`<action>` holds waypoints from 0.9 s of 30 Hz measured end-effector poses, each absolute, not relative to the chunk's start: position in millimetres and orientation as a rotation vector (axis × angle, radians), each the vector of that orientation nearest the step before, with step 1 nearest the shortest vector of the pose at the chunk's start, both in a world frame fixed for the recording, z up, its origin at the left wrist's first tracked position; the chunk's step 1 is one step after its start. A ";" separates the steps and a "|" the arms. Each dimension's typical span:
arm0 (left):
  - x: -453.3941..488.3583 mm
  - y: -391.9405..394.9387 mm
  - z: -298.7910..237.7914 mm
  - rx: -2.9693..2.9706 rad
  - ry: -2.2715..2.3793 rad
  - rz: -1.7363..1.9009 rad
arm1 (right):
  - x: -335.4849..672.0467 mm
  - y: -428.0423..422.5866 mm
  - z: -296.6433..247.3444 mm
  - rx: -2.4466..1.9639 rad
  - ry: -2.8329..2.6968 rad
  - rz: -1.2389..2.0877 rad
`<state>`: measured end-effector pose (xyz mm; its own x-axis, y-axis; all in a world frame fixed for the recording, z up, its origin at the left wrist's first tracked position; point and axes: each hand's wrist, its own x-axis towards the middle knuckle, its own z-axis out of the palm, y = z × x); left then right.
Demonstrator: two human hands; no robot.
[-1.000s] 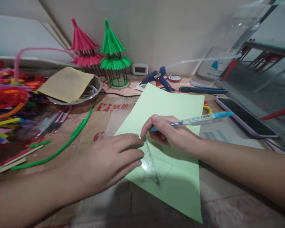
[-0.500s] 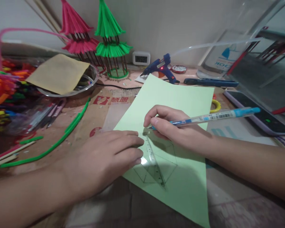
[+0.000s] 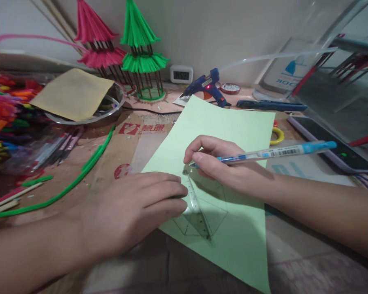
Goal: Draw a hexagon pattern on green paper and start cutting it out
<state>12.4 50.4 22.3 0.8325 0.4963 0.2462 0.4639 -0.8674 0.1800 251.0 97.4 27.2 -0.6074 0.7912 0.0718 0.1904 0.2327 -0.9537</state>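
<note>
A light green sheet of paper (image 3: 239, 253) lies slanted before me, with a straight-sided figure drawn in dark lines on it. Over the drawing rests a clear plastic ruler (image 3: 192, 198), its marked edge running from upper left to lower right. My left hand (image 3: 150, 200) lies flat with its fingers stretched out, the fingertips on the ruler's left side. In my right hand (image 3: 217, 157) is a clear and blue pen (image 3: 263, 154), pinched near the tip. The pen's point is close to the ruler's upper end; whether it touches the paper I cannot tell.
Behind the paper are a blue glue gun (image 3: 204, 86) with a red light, a small clock (image 3: 181, 74) and a utility knife (image 3: 271, 106). Green (image 3: 144, 63) and pink (image 3: 99, 59) tower models stand near a metal bowl (image 3: 88, 120). A phone (image 3: 334, 143) lies right; fuzzy stems (image 3: 79, 179) lie left.
My left hand's fingers have shifted slightly right and down over the ruler. My right hand and the pen are almost unmoved; the whole view has drifted a little.
</note>
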 end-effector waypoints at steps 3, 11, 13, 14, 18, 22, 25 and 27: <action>14.3 50.7 25.4 2.900 0.760 0.470 | 250.5 97.5 27.6 -0.906 -1.968 1.368; 14.6 51.0 29.6 2.884 0.768 0.366 | 252.4 98.4 27.8 -0.902 -2.014 1.312; 14.9 50.8 30.0 2.875 0.779 0.349 | 252.6 98.2 27.8 -0.909 -2.022 1.305; 14.9 50.8 29.8 2.871 0.785 0.344 | 252.5 98.2 27.7 -0.913 -2.029 1.299; 13.4 50.5 27.0 2.875 0.776 0.332 | 251.2 98.2 27.5 -0.939 -2.040 1.278; 11.2 50.6 26.2 2.856 0.790 0.316 | 250.8 98.4 27.8 -0.963 -2.040 1.283; 11.3 50.8 27.2 2.861 0.790 0.310 | 251.2 98.4 27.8 -0.952 -2.040 1.279; 12.1 51.0 27.2 2.866 0.789 0.328 | 251.2 98.4 27.5 -0.951 -2.042 1.279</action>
